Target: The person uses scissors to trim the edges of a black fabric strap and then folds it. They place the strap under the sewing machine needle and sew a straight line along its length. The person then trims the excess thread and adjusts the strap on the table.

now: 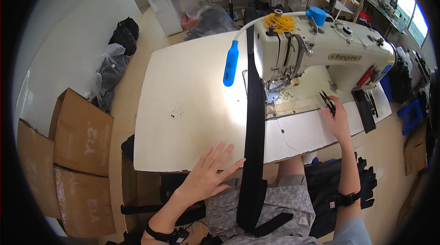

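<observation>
Left hand point(208, 176): fingers spread open at the near edge of the flat white bench point(183, 80)
Long black fabric strip point(255, 130): across the bench, into the lap point(286, 197)
Right hand point(338, 121): fingers gripping black pointed snips point(327, 102), by the cream sewing machine point(311, 48)

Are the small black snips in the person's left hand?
No, the black snips are in the right hand, while the left hand is spread open at the near edge of the white tabletop.

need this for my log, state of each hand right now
Left hand: open, spread, holding nothing.
Right hand: closed, holding black thread snips.
</observation>
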Motion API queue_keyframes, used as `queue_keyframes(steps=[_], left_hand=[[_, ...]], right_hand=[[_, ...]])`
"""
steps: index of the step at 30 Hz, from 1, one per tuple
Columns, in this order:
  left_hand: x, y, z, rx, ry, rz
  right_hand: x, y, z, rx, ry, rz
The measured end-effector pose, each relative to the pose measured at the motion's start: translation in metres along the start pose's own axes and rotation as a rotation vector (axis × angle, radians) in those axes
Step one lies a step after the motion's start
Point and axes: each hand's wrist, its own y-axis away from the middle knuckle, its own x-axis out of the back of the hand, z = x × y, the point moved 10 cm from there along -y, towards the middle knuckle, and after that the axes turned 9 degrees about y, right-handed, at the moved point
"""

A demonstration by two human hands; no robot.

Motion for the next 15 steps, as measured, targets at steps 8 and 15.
queue_keyframes(steps=[8,15], left_hand=[[-0.034,-0.072,0.01,-0.215,0.038,0.058],[-0.034,-0.051,0.017,-0.046,-0.256,0.21]], right_hand=[[0.019,-0.014,0.017,0.162,0.432,0.259],[-0.035,0.035,-0.096,0.171,-0.243,-0.291]])
